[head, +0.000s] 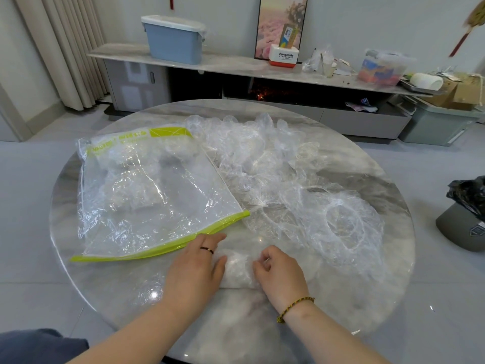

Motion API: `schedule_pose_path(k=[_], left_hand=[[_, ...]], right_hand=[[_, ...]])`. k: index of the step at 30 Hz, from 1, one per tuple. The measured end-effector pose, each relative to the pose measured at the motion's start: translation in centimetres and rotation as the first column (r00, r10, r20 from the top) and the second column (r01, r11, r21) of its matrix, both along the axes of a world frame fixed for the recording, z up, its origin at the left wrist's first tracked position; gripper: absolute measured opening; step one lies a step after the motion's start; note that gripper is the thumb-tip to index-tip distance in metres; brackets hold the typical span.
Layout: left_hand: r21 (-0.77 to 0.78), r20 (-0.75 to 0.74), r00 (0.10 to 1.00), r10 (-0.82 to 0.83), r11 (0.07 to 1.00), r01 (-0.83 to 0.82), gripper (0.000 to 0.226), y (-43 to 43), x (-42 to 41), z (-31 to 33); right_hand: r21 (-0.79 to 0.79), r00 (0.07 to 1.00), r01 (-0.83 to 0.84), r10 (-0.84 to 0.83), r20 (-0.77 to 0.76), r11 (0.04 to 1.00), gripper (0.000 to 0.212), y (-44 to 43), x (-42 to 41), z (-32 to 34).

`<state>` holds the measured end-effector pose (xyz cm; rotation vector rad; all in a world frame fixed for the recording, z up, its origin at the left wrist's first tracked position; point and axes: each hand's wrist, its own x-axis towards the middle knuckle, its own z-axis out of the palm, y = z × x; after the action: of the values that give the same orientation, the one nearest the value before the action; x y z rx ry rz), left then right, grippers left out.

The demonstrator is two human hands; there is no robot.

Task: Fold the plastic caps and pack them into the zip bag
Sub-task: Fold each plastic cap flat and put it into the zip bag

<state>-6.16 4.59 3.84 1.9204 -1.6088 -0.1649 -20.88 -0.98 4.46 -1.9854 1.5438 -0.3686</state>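
So, a round marble surface [341, 298] is seen from above, with everything clear plastic, which makes the edges a bit hard to read.

The zip bag [157, 195] is laid flat on the left half, its green zip strip [162, 249] turned toward the near edge. A few pale folded bundles can be made out inside it, though how many can't be told through the glare. Just to the right of the bag, and tucked slightly under its right edge, a big loose heap of caps [288, 179] is spread across the middle and right side, elastic rims showing as white rings.

Near the front edge, one folded cap [240, 269] is kept down between both hands. The left hand [196, 266] is laid flat with fingers straight, pressed on the left end of that folded cap, fingertips right at the zip strip. A dark ring [207, 249] is worn on it. The right hand [282, 271] is curled, and the right end of the folded cap is pinched by its fingertips. A braided bracelet [296, 306] is worn on that wrist.

Behind the surface, a long low shelf [236, 67] is set against the wall, with a blue bin [173, 40] and a white Panasonic box [284, 56] on top. A curtain [60, 48] is hung at far left, and a black bag [469, 193] is seen on the floor at far right.
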Motion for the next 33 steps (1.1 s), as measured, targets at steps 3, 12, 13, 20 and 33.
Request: schedule_pose_path(k=[3,12,13,20,33], left_hand=[[-0.104,0.32,0.928,-0.193,0.966,0.236,0.032,0.1,-0.6,-0.7],[0.404,0.369,0.844,-0.389,0.885,0.231,0.121,-0.6,-0.7,-0.3],[0.423,0.276,0.886,-0.372,0.875,0.236,0.128,-0.7,-0.7,0.1],[0.423,-0.037,0.986,-0.162,0.891,0.162,0.033,-1.9,-0.2,0.7],[0.432,-0.184,0.982,-0.046,0.894,0.123,0.028,-1.7,0.1,0.4]], right_hand=[[-0.048,0.996,0.01,-0.014,-0.088,0.999,0.009,0.3,0.6,0.5],[-0.187,0.939,-0.086,0.017,-0.345,0.979,0.013,0.2,0.3,0.7],[-0.187,0.936,-0.089,0.018,-0.351,0.978,0.012,0.2,0.3,0.7],[-0.025,0.989,0.034,-0.037,-0.144,0.999,0.026,-0.7,-0.6,1.9],[0.502,0.963,-0.002,-0.133,0.233,0.865,0.038,-0.8,-0.3,2.3]])
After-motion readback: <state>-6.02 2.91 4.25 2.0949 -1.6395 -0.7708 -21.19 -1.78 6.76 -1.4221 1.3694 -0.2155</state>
